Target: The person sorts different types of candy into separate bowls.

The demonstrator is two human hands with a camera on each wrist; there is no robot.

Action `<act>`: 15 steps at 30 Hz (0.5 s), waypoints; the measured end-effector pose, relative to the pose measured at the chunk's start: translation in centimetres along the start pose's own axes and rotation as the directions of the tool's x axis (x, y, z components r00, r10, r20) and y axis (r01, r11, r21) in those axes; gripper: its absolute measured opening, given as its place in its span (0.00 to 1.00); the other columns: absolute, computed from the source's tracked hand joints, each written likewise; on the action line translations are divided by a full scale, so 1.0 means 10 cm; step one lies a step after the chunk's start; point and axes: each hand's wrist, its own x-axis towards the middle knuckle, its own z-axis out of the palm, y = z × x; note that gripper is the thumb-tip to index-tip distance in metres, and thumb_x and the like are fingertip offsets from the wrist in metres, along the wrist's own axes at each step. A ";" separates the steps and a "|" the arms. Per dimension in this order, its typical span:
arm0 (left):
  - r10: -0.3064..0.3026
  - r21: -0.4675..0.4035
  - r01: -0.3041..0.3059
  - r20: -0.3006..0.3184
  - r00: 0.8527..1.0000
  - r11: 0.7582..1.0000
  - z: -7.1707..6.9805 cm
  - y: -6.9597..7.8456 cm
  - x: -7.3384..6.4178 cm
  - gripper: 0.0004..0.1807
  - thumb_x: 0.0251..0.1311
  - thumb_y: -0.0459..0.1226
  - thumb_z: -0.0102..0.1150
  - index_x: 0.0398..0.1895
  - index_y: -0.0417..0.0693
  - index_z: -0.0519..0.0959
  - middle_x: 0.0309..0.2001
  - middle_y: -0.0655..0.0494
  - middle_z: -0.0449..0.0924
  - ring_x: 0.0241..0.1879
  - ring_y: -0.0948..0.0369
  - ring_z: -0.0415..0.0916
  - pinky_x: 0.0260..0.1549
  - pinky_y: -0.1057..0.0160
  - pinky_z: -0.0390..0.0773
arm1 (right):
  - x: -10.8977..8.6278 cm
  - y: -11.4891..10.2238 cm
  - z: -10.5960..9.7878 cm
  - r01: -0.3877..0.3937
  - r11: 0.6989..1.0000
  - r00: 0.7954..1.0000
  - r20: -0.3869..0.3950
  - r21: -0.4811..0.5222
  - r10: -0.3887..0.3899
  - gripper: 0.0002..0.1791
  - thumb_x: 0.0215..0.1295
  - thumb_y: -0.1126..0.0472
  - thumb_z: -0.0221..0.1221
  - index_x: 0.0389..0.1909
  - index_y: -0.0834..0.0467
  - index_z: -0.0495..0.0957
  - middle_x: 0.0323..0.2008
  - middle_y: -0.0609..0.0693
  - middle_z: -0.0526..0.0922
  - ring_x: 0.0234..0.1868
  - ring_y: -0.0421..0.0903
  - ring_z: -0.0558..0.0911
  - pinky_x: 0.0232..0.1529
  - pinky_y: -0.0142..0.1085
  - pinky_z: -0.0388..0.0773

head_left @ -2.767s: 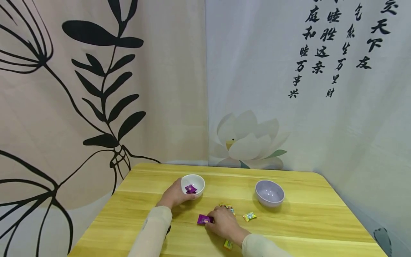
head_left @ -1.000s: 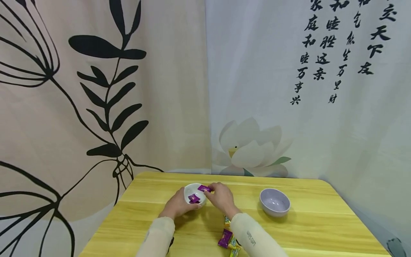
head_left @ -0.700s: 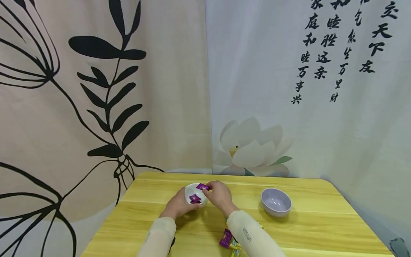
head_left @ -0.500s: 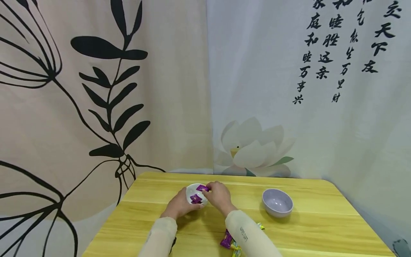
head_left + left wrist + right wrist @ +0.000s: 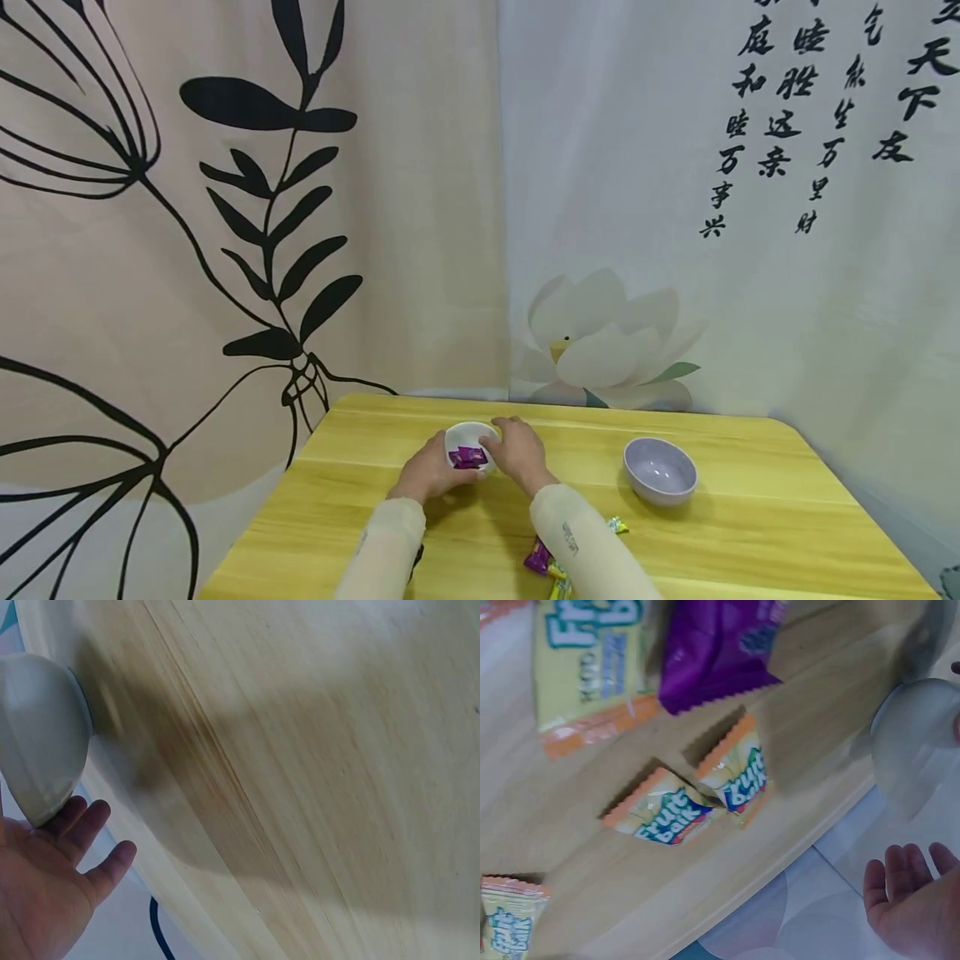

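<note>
My left hand grips a small white bowl by its left side, thumb along the near rim. In the left wrist view the bowl appears tilted, its rim against my fingers. Several purple-wrapped candies lie inside it. At the bowl's right edge hovers my right hand, holding nothing; the right wrist view shows its fingers spread apart from one another, beside the bowl.
Near my right forearm lie a purple-wrapped candy and several yellow ones, including a Fruit balk candy. One yellow candy sits farther right. A lilac bowl stands on the wooden table. Behind hangs a printed curtain.
My right hand picked up a purple candy from the table, carried it over the white bowl and let it drop in. The left hand keeps holding the bowl.
</note>
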 end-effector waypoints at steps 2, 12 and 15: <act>-0.001 -0.002 0.001 0.004 1.000 1.000 0.01 0.00 0.00 0.53 0.40 0.59 0.78 0.66 0.40 0.67 0.50 0.49 0.77 0.44 0.55 0.75 0.47 0.46 0.76 | -0.03 0.03 0.00 0.007 1.000 1.000 0.003 -0.008 -0.007 0.24 0.66 0.50 0.64 0.55 0.62 0.80 0.50 0.62 0.81 0.51 0.60 0.80 0.51 0.54 0.77; -0.024 0.003 0.024 0.019 1.000 1.000 0.01 -0.01 0.01 0.55 0.40 0.60 0.78 0.67 0.41 0.66 0.52 0.48 0.77 0.49 0.52 0.76 0.51 0.45 0.75 | -0.19 0.22 -0.13 0.009 1.000 1.000 0.027 -0.024 -0.009 0.23 0.65 0.50 0.65 0.55 0.61 0.81 0.53 0.62 0.81 0.53 0.61 0.80 0.51 0.55 0.78; -0.037 -0.004 0.037 0.012 0.999 0.999 -0.02 0.00 0.01 0.55 0.39 0.59 0.78 0.68 0.41 0.66 0.53 0.48 0.77 0.51 0.51 0.76 0.53 0.45 0.74 | -0.23 0.28 -0.19 0.019 0.999 0.999 0.032 -0.026 -0.018 0.23 0.65 0.50 0.65 0.54 0.61 0.81 0.53 0.62 0.81 0.53 0.61 0.80 0.51 0.54 0.78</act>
